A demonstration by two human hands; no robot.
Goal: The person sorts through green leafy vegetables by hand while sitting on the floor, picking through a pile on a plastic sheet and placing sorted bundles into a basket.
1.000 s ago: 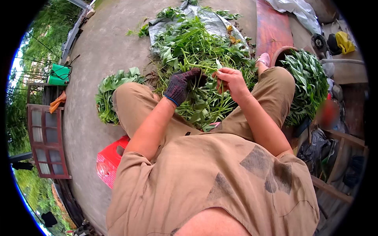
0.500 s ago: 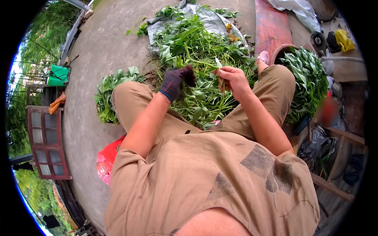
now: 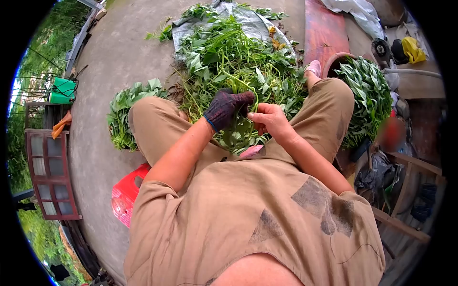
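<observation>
My left hand (image 3: 225, 109), in a dark knitted glove, is closed round a bunch of leafy greens (image 3: 237, 136), whose leaves hang below the fist. A long pale-green stem (image 3: 238, 80) arches over the glove and down towards my right hand (image 3: 270, 120). That bare hand is close beside the glove, thumb and fingers pinched on the stem's lower part; its exact hold is partly hidden. Beyond both hands spreads a loose heap of leafy stems (image 3: 229, 50), partly on a grey plastic sheet (image 3: 260, 26).
A neat bundle of greens (image 3: 131, 112) lies by my left knee. More greens (image 3: 365, 93) fill a round clay-coloured pot (image 3: 334, 62) on the right. A red plastic bag (image 3: 128, 190) is beside my left hip. Wooden framing (image 3: 398, 224) stands at the right.
My right hand has moved left and down to meet the gloved hand, bringing the stem with it. The gloved hand has shifted slightly right and lower.
</observation>
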